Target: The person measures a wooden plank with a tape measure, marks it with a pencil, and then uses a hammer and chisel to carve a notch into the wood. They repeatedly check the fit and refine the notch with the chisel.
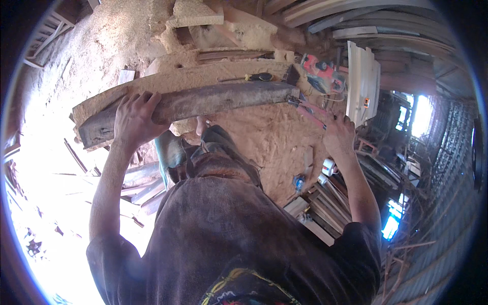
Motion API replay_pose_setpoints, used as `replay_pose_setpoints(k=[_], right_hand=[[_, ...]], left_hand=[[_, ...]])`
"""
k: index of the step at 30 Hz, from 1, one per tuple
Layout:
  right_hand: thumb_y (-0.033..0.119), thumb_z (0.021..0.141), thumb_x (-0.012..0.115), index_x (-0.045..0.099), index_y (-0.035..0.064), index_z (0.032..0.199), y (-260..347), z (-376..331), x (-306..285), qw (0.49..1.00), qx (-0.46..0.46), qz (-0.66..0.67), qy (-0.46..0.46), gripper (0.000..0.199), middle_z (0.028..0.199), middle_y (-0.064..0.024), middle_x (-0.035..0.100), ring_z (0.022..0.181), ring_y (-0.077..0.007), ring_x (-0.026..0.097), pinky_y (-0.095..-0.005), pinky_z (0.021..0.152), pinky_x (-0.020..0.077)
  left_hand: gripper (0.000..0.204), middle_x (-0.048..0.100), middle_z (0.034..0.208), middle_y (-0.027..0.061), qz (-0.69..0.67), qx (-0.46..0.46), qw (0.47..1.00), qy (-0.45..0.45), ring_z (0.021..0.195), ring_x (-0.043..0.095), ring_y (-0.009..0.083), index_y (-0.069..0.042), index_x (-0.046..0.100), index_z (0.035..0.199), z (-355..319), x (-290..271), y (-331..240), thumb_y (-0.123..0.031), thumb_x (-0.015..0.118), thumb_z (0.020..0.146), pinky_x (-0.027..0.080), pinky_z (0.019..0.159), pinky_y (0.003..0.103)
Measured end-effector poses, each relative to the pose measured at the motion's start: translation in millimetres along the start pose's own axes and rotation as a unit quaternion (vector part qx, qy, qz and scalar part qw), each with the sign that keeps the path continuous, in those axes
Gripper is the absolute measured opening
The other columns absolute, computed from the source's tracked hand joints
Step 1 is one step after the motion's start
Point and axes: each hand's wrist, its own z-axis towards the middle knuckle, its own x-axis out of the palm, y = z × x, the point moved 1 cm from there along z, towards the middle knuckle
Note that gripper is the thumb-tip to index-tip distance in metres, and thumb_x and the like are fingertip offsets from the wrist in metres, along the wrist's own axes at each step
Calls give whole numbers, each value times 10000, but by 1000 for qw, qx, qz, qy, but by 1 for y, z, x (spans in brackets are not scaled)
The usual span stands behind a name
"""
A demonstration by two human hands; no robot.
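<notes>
A long, dark, weathered wooden plank lies across a sawdust-covered workbench in front of me. My left hand is clasped over the plank near its left end, fingers curled over the top edge. My right hand is at the plank's right end and holds a slim pink-red tool whose tip touches the end of the plank. My dark shirt and knee fill the lower middle of the view.
A red and black power tool and a dark-handled hand tool lie on the bench behind the plank. A white panel stands at the right. Wood offcuts and planks lie on the sawdust floor. Stacked timber sits lower right.
</notes>
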Motion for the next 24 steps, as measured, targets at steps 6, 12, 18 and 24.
replay_pose_setpoints(k=[6,12,18,24], right_hand=[[150,863,677,600,23,1413,0,4,-4,999,13,17,30,570,1243,-224,619,1082,-391,649,-530,919,525],[137,885,656,618,29,1389,-1,5,1,1000,4,-4,22,517,1238,-237,625,1093,-386,656,-542,909,518],[165,912,665,643,-2,1259,-8,23,-12,996,10,20,92,386,1106,-231,674,1059,-403,694,-550,941,518],[214,859,775,608,-13,1139,-36,42,15,985,12,132,109,396,1038,-234,662,971,-430,707,-561,865,569]], left_hand=[[763,685,1275,81,50,-6,999,-5,1195,687,285,-158,650,1328,-4,0,-2,-487,934,701,497,1127,520],[797,695,1230,86,48,4,999,17,1158,707,297,-150,648,1320,0,-3,0,-497,956,671,511,1105,523],[812,716,1209,93,16,-2,1000,12,1148,710,310,-131,656,1297,2,-2,0,-440,977,618,515,1086,523],[776,724,1207,103,-16,-2,1000,15,1164,705,320,-130,675,1315,5,-3,4,-323,946,614,512,1083,523]])
